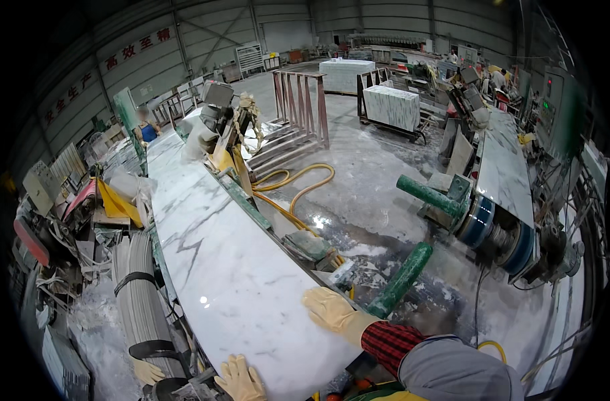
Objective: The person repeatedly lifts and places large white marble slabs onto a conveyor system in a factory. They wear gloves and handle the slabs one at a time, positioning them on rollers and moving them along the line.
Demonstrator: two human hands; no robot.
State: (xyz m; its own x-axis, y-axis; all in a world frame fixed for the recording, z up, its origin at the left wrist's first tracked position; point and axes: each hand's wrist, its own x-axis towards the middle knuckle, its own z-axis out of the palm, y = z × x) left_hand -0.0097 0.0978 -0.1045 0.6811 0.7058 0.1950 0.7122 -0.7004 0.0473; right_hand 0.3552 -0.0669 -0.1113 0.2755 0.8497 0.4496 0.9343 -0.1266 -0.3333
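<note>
A long white marble slab [245, 267] with grey veins runs from just in front of me toward the back left. My right hand [328, 311], in a cream glove, lies on the slab's right edge with its fingers stretched over the surface. At the near left corner, my left hand [240, 379] wears a similar glove, and its spread fingers touch the slab's edge; the picture's lower rim cuts off that wrist. Another cream glove [148, 371] shows farther left beside a strapped grey bundle [143, 301]. Whether a hand is in it, I cannot tell.
Green rollers [402, 281] jut out on the right. A polishing machine [218, 120] stands over the slab's far part, with a yellow hose [298, 194] on the floor. Brown racks [301, 107], a second slab line [509, 167] and a person in blue [147, 131] are farther off.
</note>
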